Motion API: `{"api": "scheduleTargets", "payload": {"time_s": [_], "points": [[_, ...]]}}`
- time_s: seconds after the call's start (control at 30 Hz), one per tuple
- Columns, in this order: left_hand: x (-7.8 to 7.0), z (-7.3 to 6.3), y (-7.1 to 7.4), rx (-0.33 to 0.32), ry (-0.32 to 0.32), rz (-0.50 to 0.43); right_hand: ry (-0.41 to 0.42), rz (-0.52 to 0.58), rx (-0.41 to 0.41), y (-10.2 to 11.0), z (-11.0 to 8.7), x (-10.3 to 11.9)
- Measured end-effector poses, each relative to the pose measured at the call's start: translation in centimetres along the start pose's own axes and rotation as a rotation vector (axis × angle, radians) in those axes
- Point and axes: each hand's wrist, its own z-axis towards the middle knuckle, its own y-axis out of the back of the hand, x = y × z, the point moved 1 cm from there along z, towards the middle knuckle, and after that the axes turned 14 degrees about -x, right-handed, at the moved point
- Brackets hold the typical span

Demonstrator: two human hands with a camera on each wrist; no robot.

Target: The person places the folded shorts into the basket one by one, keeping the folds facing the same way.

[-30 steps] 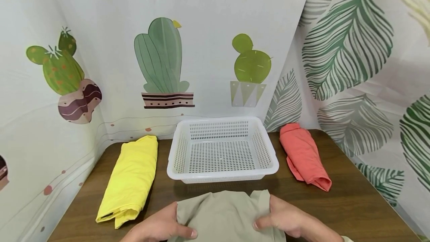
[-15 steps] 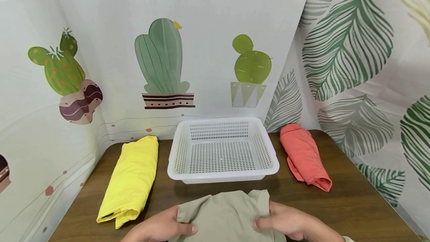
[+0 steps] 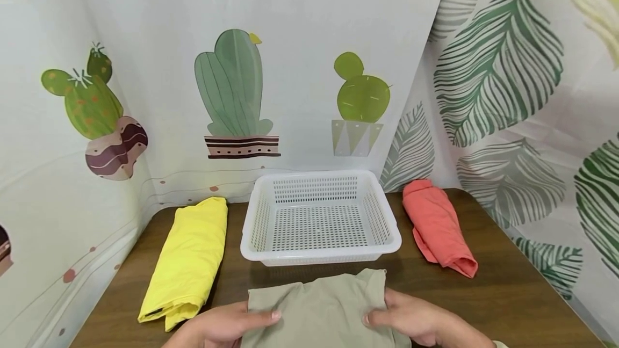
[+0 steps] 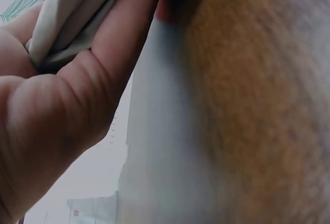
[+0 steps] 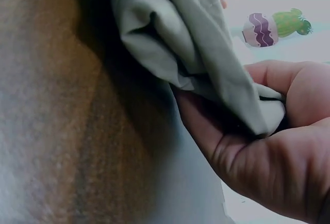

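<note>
A folded grey-green cloth garment (image 3: 319,310) lies at the front middle of the head view, its lower part cut off by the frame. My left hand (image 3: 220,324) grips its left edge, thumb on top and fingers underneath. On the opposite edge my right hand (image 3: 418,318) holds it the same way. The left wrist view has the cloth (image 4: 67,17) tucked between thumb and fingers. In the right wrist view, rolled layers of the cloth (image 5: 201,53) show, pinched by the right hand (image 5: 268,162).
Behind the cloth stands a white perforated plastic basket (image 3: 319,254) with nothing in it. A folded yellow garment (image 3: 191,262) lies to the left, a folded red one (image 3: 437,227) to the right. The brown wooden table (image 3: 503,273) meets a printed curtain (image 3: 300,69) at the back.
My left thumb and hand have shifted slightly up and left on the cloth, and its left corner now lies flatter. The right hand has barely moved.
</note>
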Motion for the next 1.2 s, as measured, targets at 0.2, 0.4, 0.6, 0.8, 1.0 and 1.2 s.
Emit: {"api": "scheduleTargets", "payload": {"time_s": [0.2,0.4,0.6,0.8,1.0,1.2], "points": [[0.0,0.3,-0.3,0.084,-0.115,-0.003,0.036,-0.008,0.006,0.3,0.2,0.0],[-0.4,0.3,-0.7,0.038,-0.234,0.12,0.071,-0.034,-0.014,0.4,0.2,0.3],[-0.7,0.1,-1.0,-0.048,-0.233,0.121,0.073,-0.042,-0.035,0.4,0.1,0.8],[-1.1,-0.2,-1.0,-0.069,-0.229,0.134,0.076,-0.047,-0.028,0.4,0.0,1.4],[-1.3,-0.3,-1.1,-0.094,-0.235,0.167,0.094,-0.043,-0.041,0.5,-0.2,1.4],[-1.2,-0.5,-1.1,-0.1,-0.244,0.164,0.107,-0.045,-0.035,0.4,-0.3,1.5]]}}
